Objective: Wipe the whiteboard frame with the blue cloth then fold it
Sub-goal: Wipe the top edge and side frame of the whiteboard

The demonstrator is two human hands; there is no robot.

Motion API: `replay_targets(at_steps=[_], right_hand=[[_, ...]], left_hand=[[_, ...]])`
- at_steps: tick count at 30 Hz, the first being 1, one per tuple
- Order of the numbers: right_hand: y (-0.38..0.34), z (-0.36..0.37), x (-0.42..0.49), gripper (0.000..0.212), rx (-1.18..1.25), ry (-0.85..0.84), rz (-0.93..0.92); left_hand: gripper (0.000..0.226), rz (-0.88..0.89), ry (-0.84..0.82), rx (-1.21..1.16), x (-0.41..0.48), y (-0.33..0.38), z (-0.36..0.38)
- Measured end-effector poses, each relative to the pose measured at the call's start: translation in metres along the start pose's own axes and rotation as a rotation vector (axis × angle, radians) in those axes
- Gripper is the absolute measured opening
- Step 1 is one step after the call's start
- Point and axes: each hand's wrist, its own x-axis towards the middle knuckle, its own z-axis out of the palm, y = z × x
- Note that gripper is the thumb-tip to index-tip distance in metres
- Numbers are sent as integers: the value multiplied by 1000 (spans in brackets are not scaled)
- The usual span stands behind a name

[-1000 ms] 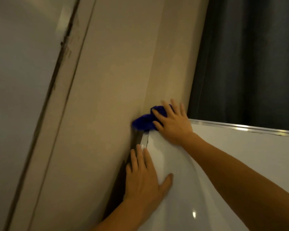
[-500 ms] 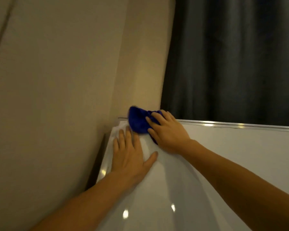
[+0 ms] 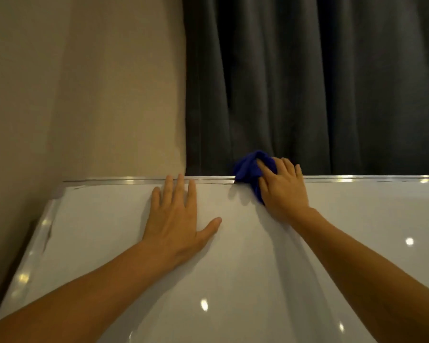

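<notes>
A white whiteboard (image 3: 233, 268) fills the lower part of the view, with a shiny metal frame (image 3: 124, 180) along its top edge and down its left side. A bunched blue cloth (image 3: 248, 168) is draped over the top frame rail, near the middle. My right hand (image 3: 282, 189) presses on the cloth and grips it, covering its right part. My left hand (image 3: 177, 219) lies flat on the board surface, fingers spread, fingertips touching the top rail to the left of the cloth.
A dark grey curtain (image 3: 307, 82) hangs behind the board's top edge. A beige wall (image 3: 84, 95) stands at the left, close to the board's left frame corner (image 3: 60, 191).
My right hand has slid the cloth from the board's top left corner rightward along the top rail. My left hand followed along the board surface. The view turned right.
</notes>
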Motion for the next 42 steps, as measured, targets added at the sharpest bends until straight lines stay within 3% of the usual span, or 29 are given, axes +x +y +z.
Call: replay_targets(at_steps=[3,6,9,11,12,14,18,19,22,24,29,31,35,38,40,42], right_hand=[[-16,10,0,49,91,-5,-118],[8,10,14,52,-13,4,-283],[86,4,35,48,36,58,22],[120,-2,38,40,252,7,218],[120,-2,37,34,366,-19,227],[102,3,31,26,453,-48,92],[97,7,15,34,277,31,-238],[113,5,18,34,227,52,-217],[167,-12,20,32,192,32,127],[172,-20,19,28,221,-20,245],[104,-27,0,29,148,0,-238],[115,-35,2,34,7,-1,-308],[212,-52,2,35,-123,-223,173],[244,-59,6,44,101,-245,437],[233,-56,15,42,220,-215,317],[218,-47,17,41,225,-207,67]], left_hand=[[107,46,34,-24,21,39,7],[109,91,37,-16,42,74,12],[112,126,61,3,60,96,21],[113,117,66,-6,69,110,25],[113,107,59,-5,73,118,27],[108,86,59,15,80,136,29],[105,44,104,18,86,160,30],[105,49,100,30,86,161,30],[104,90,71,67,85,153,31],[101,80,48,78,85,154,26],[91,107,117,12,80,185,10],[91,118,109,-7,78,192,10],[98,111,-22,8,76,198,25],[98,129,-60,0,82,216,30],[97,146,-61,-4,88,239,30],[94,151,-15,-32,94,270,30]])
